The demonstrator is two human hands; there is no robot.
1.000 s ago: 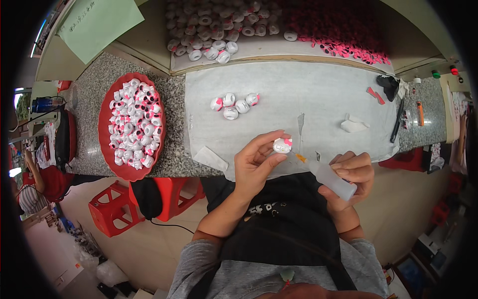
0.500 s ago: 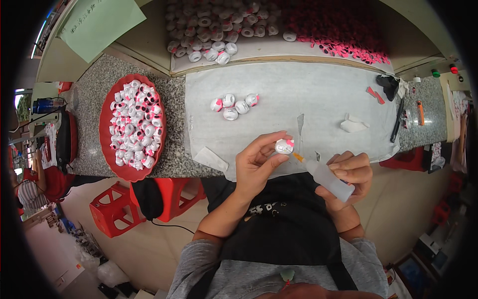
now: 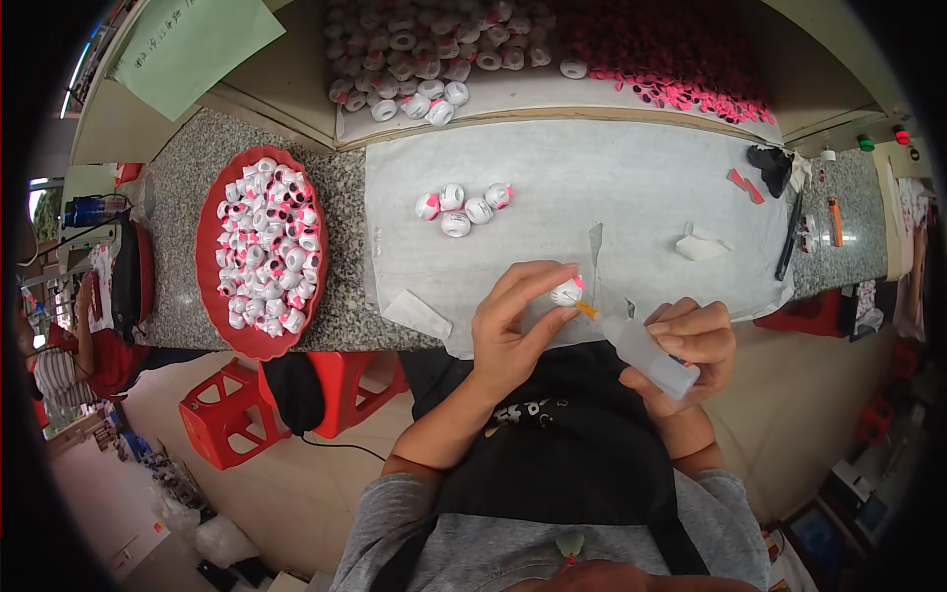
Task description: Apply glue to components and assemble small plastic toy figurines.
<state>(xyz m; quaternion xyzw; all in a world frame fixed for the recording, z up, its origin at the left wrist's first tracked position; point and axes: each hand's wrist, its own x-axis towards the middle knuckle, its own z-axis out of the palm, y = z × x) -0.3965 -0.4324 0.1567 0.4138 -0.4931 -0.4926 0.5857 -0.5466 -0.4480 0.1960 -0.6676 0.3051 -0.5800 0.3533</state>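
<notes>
Pinching a small white piece (image 3: 567,291), left fingers (image 3: 533,286) hover over grey speckled counter (image 3: 187,187)

Left hand (image 3: 513,331) pinches a small white-and-pink bead (image 3: 567,291) at fingertips. Right hand (image 3: 691,345) grips a clear squeeze bottle (image 3: 646,353), orange nozzle touching the bead. Five similar beads (image 3: 464,207) sit on the grey mat (image 3: 612,187); red tray (image 3: 209,266) of them at left.
</notes>
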